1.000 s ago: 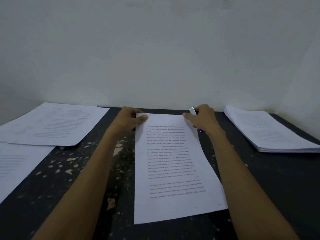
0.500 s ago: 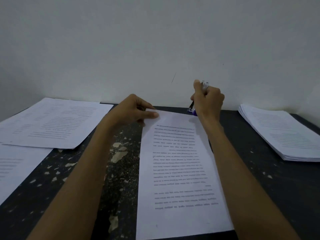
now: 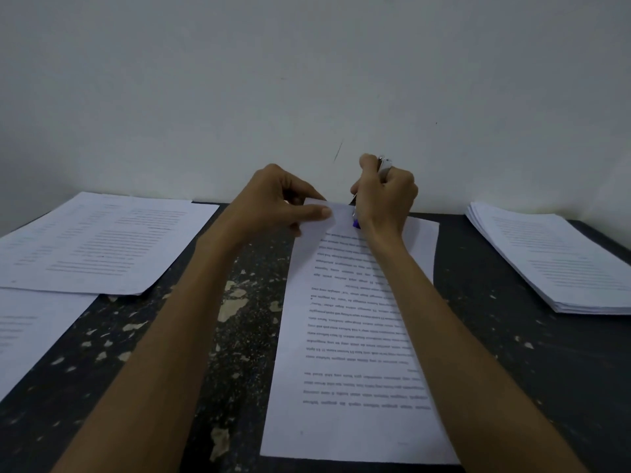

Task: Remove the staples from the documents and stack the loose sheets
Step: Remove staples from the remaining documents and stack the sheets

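Note:
A printed document [image 3: 355, 336] lies lengthwise on the dark table [image 3: 512, 370] in front of me, its text upside down to me. My left hand [image 3: 276, 203] pinches its far left corner and lifts it off the table. My right hand [image 3: 386, 196] grips a staple remover [image 3: 384, 165] with a silver top and a purple tip [image 3: 356, 222]. That tip points down at the far edge of the document, right beside my left thumb. The staple itself is hidden from me.
A thick stack of sheets [image 3: 560, 261] sits at the far right. Loose printed sheets [image 3: 99, 244] lie at the far left, with another sheet [image 3: 30, 332] nearer me at the left edge. A white wall [image 3: 307, 80] closes the back of the table.
My right hand rose from the page and turned the staple remover upright, tip down. My left hand went from pressing the far left corner flat to pinching and lifting it.

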